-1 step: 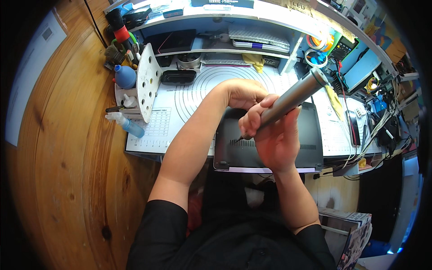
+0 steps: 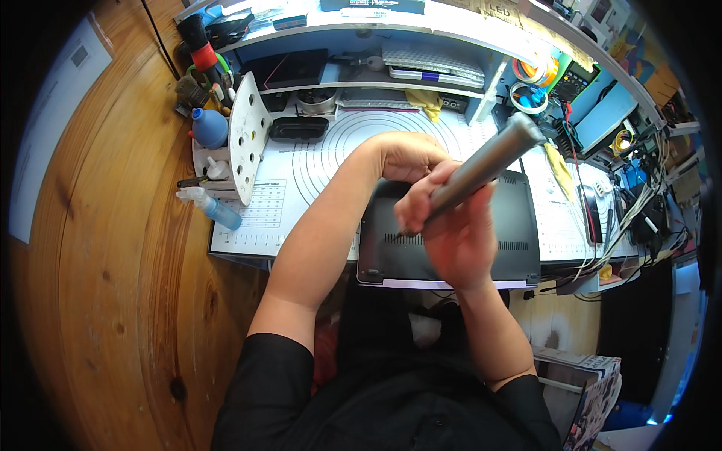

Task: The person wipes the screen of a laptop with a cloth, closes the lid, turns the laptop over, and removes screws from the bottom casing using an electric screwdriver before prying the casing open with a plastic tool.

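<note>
My right hand (image 2: 462, 240) is wrapped round a thick grey pen-shaped electric screwdriver (image 2: 485, 161). The tool leans up and to the right, its thin bit pointing down at the vent slots of a dark laptop (image 2: 515, 210). That laptop lies underside up at the mat's front edge. Whether the bit touches the case I cannot make out. At the laptop's far edge rests my left hand (image 2: 410, 155), wrist bent. Its fingers are mostly hidden behind the right hand and screwdriver, so their hold is unclear.
Under the laptop spreads a white printed work mat (image 2: 323, 180). Left of it stand a white perforated holder (image 2: 248, 139), a blue air blower (image 2: 209, 128) and a spray bottle (image 2: 214, 210). A black tray (image 2: 298, 129) sits at the back. Tangled cables (image 2: 635, 203) crowd the right.
My right hand and the screwdriver have shifted slightly left, and the tool looks blurred. The left arm and the laptop have stayed put.
</note>
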Tool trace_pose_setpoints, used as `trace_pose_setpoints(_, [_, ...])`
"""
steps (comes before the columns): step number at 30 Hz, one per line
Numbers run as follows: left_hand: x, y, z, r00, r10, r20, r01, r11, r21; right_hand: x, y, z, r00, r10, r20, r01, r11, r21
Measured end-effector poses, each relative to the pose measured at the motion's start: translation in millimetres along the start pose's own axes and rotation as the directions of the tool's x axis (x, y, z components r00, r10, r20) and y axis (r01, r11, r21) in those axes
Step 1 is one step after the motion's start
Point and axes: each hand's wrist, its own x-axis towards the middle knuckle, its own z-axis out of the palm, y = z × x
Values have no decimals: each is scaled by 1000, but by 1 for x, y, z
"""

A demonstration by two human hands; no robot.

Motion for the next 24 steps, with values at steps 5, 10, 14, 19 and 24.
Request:
trace_pose_setpoints(5, [-2,8,6,997,-83,1,83,997,-5,-25,29,19,971,212,109,-195,970,-143])
trace_pose_setpoints(10, [0,9,8,995,-96,-35,93,993,-75,-30,33,26,966,237,107,-219,964,-151])
trace_pose_setpoints(14, [-1,8,7,995,-93,-30,91,994,-65,-29,33,28,964,243,110,-225,962,-154])
trace_pose_setpoints(19, [-1,9,8,997,-70,-27,68,995,-71,-28,33,24,966,228,123,-210,968,-140])
trace_pose_setpoints(24, [-2,10,9,996,-82,-40,79,995,-67,-29,33,27,967,228,112,-212,968,-137])
